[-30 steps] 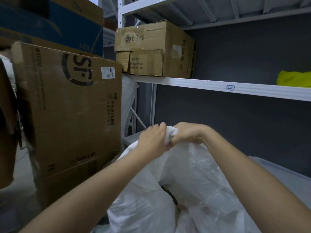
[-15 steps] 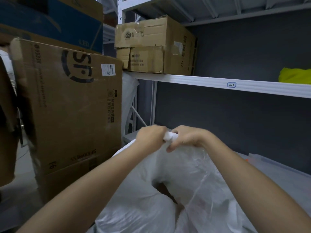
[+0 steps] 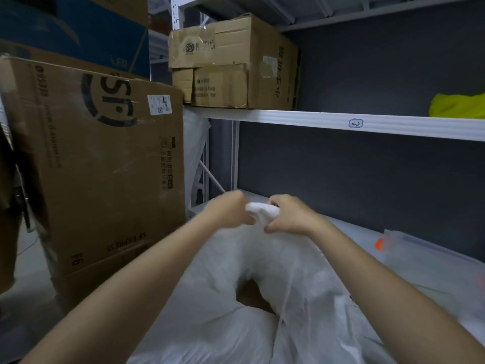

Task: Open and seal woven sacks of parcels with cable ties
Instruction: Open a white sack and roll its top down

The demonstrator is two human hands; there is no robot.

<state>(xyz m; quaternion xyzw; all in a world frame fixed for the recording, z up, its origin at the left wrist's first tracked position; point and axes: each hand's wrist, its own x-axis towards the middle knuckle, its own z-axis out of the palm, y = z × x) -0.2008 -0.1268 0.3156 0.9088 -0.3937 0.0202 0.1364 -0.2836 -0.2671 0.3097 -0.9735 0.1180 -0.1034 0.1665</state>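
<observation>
The white woven sack [image 3: 262, 298] lay low in the view, in front of the lower shelf, its neck drawn up into a tight bunch [image 3: 262, 210] between the person's two hands. The left hand [image 3: 231, 210] was curled round the bunch from the left, though blur hid how its fingers lay. The right hand [image 3: 287, 218] gripped the same twist from the right, fingers folded over it. No cable tie could be made out in either hand.

Below the gather a dark gap [image 3: 252, 295] stayed open in the fabric, with something brown showing inside. That seemed the main risk: if a tie went on above this opening, the sack would look shut yet parcels could slip out. The slick weave might also spring loose if either hand let go to fetch a tie, undoing the twist. The big cardboard box [image 3: 105, 166] stood close on the left and could crowd that elbow.
</observation>
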